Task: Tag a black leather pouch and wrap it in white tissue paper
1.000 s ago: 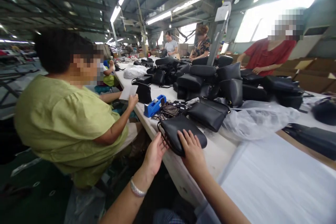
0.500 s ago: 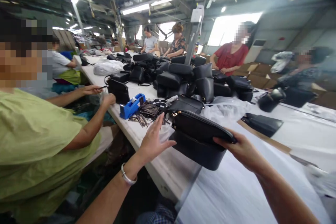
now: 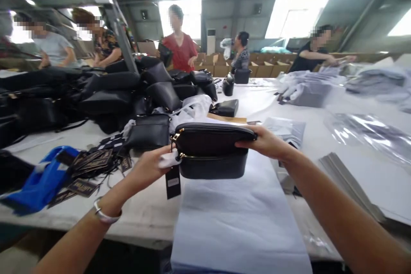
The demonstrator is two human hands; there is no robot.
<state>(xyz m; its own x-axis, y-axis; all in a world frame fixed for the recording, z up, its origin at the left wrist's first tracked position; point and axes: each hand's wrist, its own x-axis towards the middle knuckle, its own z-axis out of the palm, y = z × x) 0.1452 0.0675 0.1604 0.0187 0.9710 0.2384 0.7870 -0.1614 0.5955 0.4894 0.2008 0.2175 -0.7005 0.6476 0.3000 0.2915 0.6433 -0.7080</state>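
A small black handbag [image 3: 213,166] with gold zips is held level above a stack of white paper sheets [image 3: 234,227]. My right hand [image 3: 271,142] grips its right end, thumb on the front and fingers behind. At the left end, my left hand [image 3: 148,166] is closed on the bag's side, its fingertips partly hidden by a bit of white wrapping [image 3: 169,159]. A black hang tag [image 3: 173,183] with a pale label dangles below that end. Another black bag [image 3: 150,130] lies just behind my left hand.
To the left are a blue tape dispenser [image 3: 48,180] and a heap of black tags [image 3: 93,165]. A large pile of black bags [image 3: 109,94] stands behind. Grey boards [image 3: 351,186] and clear plastic bags [image 3: 369,137] lie right. Several co-workers stand across the table.
The view has swung right. My left hand, open beside the bag before, is now closed on its left end. The bag is more level, and a hang tag shows below it.
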